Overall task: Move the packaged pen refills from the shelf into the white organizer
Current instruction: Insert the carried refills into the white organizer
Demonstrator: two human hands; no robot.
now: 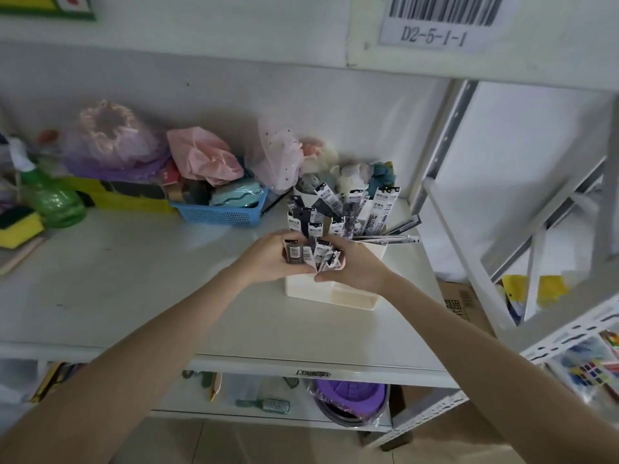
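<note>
A white organizer (335, 296) stands on the white shelf (134, 279), right of centre. Several packaged pen refills (355, 209) stick up out of its back compartments, fanned out. My left hand (268, 259) and my right hand (355, 266) meet over the organizer's front part. Together they grip a bundle of packaged pen refills (311, 254), held upright between the fingers, with barcodes facing me. The lower ends of the bundle are hidden by my hands.
A blue basket (221, 212) with pink and teal items sits behind my left hand. A green spray bottle (50, 195) and a yellow sponge (16, 229) stand at far left. Bagged soft items line the back wall. A shelf upright (449, 139) rises at right.
</note>
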